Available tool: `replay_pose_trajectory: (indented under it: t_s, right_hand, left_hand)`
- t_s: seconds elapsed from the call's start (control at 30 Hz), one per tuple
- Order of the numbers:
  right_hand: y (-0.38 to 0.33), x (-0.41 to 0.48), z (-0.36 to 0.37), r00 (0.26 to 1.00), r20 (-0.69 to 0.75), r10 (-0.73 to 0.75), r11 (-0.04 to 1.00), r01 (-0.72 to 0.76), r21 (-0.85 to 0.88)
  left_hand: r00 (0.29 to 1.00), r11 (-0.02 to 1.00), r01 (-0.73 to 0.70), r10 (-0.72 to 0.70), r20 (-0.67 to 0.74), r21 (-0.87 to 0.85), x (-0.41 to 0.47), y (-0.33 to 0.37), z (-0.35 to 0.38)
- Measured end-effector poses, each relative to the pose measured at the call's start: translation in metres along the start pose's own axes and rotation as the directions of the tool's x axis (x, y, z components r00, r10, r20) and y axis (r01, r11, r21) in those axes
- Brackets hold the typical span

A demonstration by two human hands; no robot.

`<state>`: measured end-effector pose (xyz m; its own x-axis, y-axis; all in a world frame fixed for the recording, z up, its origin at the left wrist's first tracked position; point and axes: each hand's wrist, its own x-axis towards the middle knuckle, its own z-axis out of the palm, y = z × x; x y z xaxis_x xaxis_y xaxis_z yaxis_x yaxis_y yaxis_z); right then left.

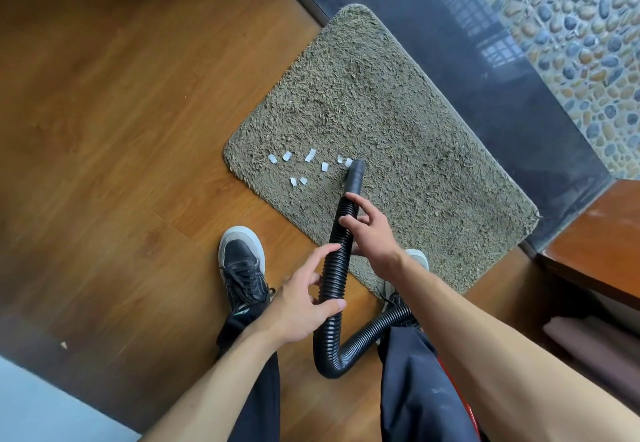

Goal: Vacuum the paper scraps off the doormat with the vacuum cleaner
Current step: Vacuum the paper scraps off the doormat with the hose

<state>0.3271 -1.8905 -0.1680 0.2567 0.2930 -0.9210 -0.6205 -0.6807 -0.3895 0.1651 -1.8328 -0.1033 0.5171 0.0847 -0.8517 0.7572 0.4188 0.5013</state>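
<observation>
Paper scraps lie scattered on the doormat, near its left corner. The vacuum hose has its nozzle on the doormat, beside the rightmost scrap. The left hand and right hand both grip the hose.

Both bare forearms reached forward and down from the lower edge of the view, converging slightly. The left hand gripped the hose lower down, with the thumb laid across it and the index finger stretched over it. The right hand held it higher up, fingers curled over. Its thumb was hidden, probably underneath.
</observation>
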Motion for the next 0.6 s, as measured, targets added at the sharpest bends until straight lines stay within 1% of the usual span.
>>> replay_pose_trajectory:
  t_s: [0.1,0.37,0.6]
  right_hand:
    - [0.001,-0.002,0.001,1.0,0.014,0.002,1.0,-0.002,-0.007]
    - [0.0,0.001,0.014,0.995,0.094,0.012,0.998,-0.006,-0.06]
    - [0.0,0.002,0.018,0.997,0.078,-0.003,0.999,0.006,-0.042]
  left_hand:
    - [1.0,1.0,0.008,-0.008,0.003,0.001,-0.003,-0.001,-0.001]
    - [0.998,0.994,0.047,-0.051,-0.034,-0.099,-0.011,-0.014,-0.005]
    - [0.998,0.989,0.046,-0.051,-0.033,-0.139,-0.009,-0.016,-0.007]
